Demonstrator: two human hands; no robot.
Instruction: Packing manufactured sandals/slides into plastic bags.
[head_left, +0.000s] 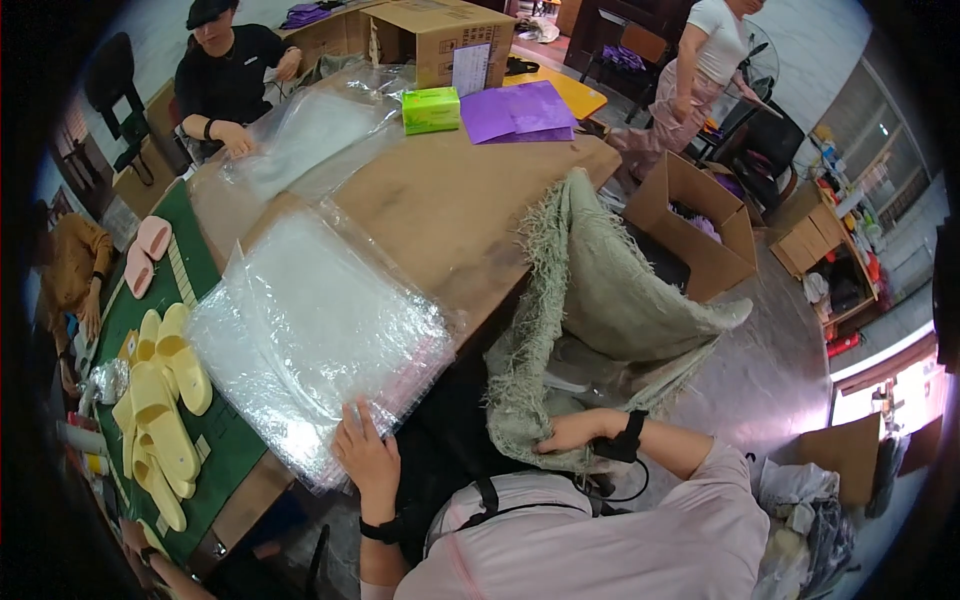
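Note:
My left hand (366, 452) lies flat, fingers apart, on the near corner of a stack of clear plastic bags (320, 335) at the wooden table's (450, 200) front edge. My right hand (575, 432) grips the lower edge of a pale green fringed cloth (590, 300). The cloth hangs from the table edge down over my lap and spreads to the right.
Yellow slippers (165, 395) and pink slippers (148, 250) lie on a green mat (215, 440) at left. A person in black (230, 75) handles more clear bags at the far end. A green box (431, 108), purple sheets (518, 110) and cardboard boxes (700, 225) stand beyond.

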